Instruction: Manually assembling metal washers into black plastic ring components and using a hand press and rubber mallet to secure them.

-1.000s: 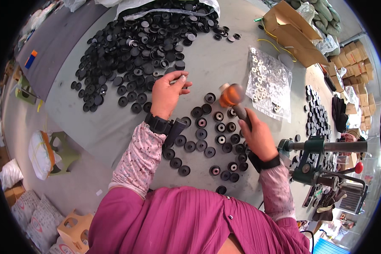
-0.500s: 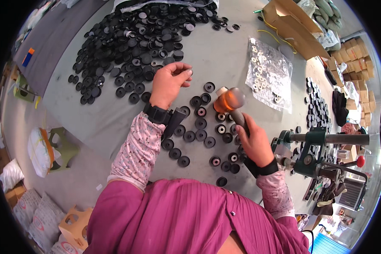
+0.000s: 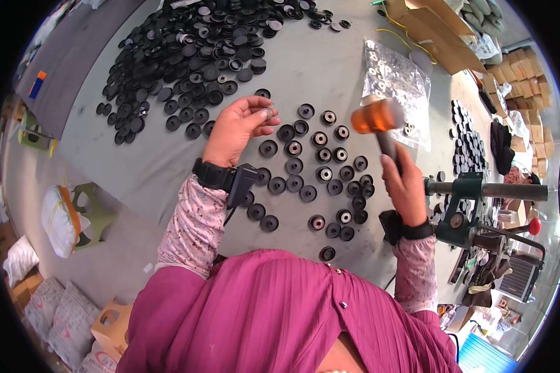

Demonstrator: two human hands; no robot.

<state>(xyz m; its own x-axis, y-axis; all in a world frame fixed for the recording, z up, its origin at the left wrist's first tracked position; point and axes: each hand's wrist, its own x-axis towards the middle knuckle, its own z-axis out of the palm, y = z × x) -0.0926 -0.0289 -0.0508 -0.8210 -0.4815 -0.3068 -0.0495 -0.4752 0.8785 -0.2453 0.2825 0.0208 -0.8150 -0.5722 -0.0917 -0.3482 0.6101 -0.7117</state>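
In my right hand (image 3: 404, 183) is a mallet (image 3: 378, 116) with a translucent orange head, gripped by its dark handle and raised over the right of the table. My left hand (image 3: 238, 128) hovers left of the spread-out parts, thumb and fingers pinched on a small round silvery piece (image 3: 266, 114), partly hidden. Between and below the hands lie several black round caps (image 3: 294, 165) with a raised stem in the middle. Some caps hold a metal ring (image 3: 324, 174) in their centre.
A big heap of black caps (image 3: 186, 59) covers the back left. Behind the mallet lies a clear plastic bag (image 3: 382, 68) of small pale rings. A green hand press (image 3: 463, 208) stands at the right, near rows of discs (image 3: 463, 137). An open cardboard box (image 3: 438, 34) sits back right.
My right hand has moved right with the mallet, its head lifted away from the caps. My left hand has shifted slightly left and down, still pinched.
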